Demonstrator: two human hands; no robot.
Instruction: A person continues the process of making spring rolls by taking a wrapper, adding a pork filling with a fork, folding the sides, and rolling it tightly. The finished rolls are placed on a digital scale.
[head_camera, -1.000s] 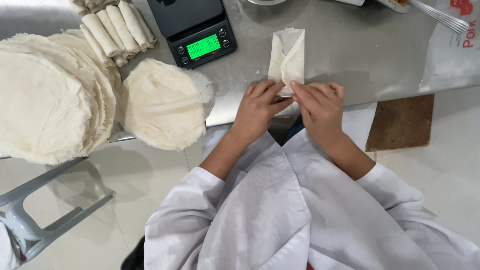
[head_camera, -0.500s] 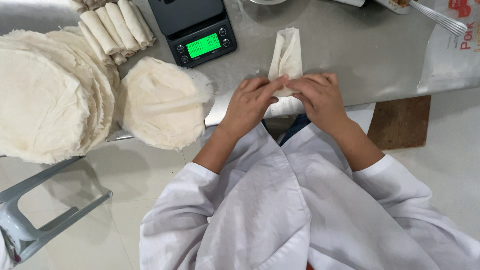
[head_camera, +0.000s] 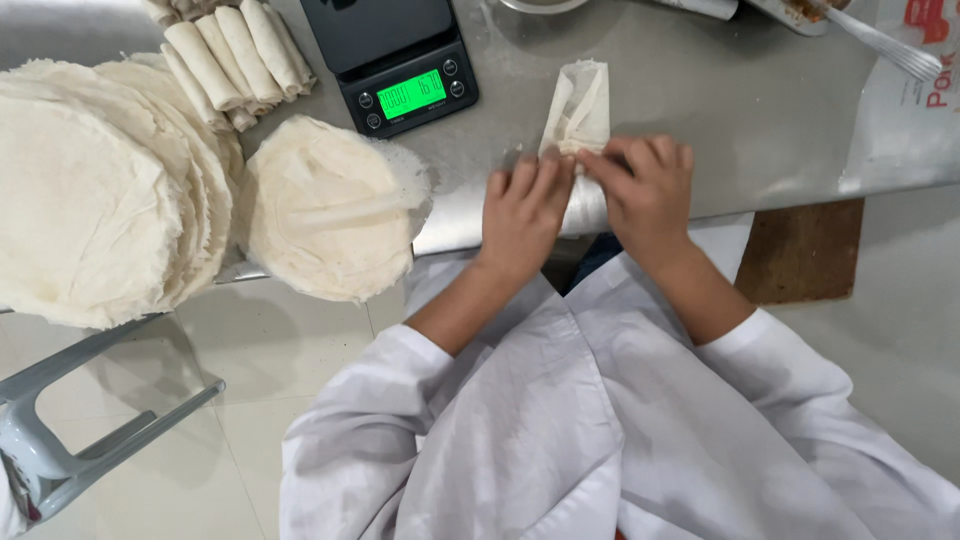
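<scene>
Your left hand (head_camera: 525, 205) and your right hand (head_camera: 645, 190) sat side by side at the near edge of the grey steel table (head_camera: 760, 110), just right of the frame's centre. Both were closed down over the thin, pale pastry wrapper (head_camera: 580, 105), fingers curled on its near end; what lay under your palms was hidden. The far part of the wrapper stretched up the frame, its two sides already folded inward to a narrow strip, so I judged the folding done and the rolling begun, with most of the length yet to be rolled.

At the upper left of the frame a row of finished pale rolls (head_camera: 230, 60) lay close together, so several pieces were complete. Below them, at the left edge, the tall stack of round pale wrappers (head_camera: 90, 190) and the smaller stack (head_camera: 330, 210) beside it looked ample, which suggested much work remained. The black kitchen scale with its lit green display (head_camera: 405, 70) stood at upper centre, bare.
</scene>
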